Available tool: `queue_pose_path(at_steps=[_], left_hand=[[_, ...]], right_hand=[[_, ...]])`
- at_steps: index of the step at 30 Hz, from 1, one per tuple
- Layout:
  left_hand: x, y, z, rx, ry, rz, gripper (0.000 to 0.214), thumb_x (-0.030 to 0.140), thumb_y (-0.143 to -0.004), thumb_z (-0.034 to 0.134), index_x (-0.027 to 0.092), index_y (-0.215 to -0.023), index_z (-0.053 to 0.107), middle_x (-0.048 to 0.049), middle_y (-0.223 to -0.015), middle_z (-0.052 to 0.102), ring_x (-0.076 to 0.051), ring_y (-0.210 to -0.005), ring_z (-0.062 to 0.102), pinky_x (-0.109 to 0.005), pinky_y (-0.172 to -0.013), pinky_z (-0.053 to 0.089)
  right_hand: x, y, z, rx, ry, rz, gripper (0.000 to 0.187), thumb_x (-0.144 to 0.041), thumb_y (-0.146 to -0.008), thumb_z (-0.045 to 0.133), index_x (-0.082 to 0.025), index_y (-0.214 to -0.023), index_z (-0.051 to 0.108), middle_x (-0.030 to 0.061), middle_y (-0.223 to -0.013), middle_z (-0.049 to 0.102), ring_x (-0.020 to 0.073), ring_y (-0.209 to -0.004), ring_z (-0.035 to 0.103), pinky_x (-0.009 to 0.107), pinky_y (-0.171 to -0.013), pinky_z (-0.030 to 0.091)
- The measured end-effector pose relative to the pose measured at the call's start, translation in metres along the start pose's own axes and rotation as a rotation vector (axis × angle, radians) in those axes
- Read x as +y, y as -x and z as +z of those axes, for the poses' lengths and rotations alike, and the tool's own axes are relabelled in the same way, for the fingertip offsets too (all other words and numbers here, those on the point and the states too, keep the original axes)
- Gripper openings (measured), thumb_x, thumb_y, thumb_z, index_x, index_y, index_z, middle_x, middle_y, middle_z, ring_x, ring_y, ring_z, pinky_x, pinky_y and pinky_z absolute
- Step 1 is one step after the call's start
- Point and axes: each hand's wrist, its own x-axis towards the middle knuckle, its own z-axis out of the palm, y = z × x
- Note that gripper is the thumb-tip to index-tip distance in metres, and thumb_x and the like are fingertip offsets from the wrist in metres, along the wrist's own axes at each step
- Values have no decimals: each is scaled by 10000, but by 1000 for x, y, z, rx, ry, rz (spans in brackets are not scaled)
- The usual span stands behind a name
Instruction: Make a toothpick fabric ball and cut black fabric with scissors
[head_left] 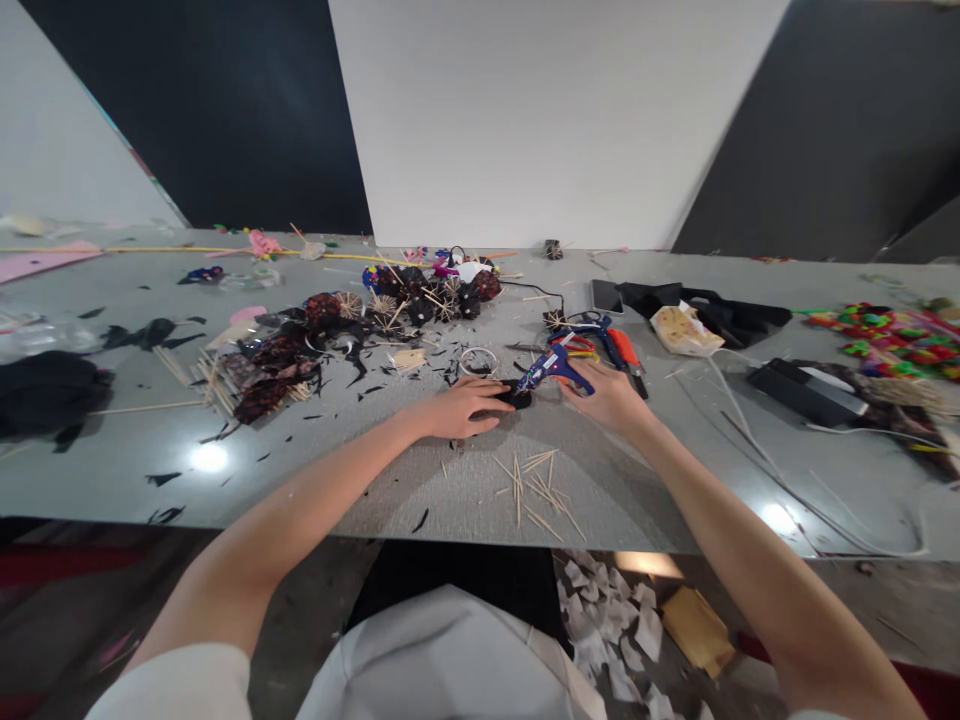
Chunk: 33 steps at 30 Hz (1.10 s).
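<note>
My left hand (466, 405) lies on the grey table (135, 470), fingers curled over a small black piece (516, 396). My right hand (606, 395) is wrapped round the handle of a blue glue gun (551, 368), whose nozzle points left toward the black piece. Loose toothpicks (534, 490) lie scattered just in front of both hands. A thin wire ring (478, 360) sits just beyond my left hand.
Black fabric scraps and toothpick balls (420, 290) pile up at the middle left. Orange-handled pliers (624, 350), a phone (604, 296), a black box (806, 392) and colourful pom-poms (892, 335) lie to the right. White cables (757, 450) trail across the right side. Paper scraps (607, 630) litter the floor.
</note>
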Motion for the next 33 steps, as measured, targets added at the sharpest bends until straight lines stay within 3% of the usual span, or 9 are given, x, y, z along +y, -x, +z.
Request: queue_pose_path(at_steps=[33], left_hand=[[6, 1, -5, -14, 19, -4, 466, 480, -1060, 422, 375, -1501, 529, 18, -1696, 319, -265, -1578, 262, -495, -1281, 193]], right_hand=[[5, 0, -3, -57, -73, -27, 334, -308, -954, 641, -245, -1279, 680, 107, -1199, 755, 303, -1101, 731, 447, -972, 601]])
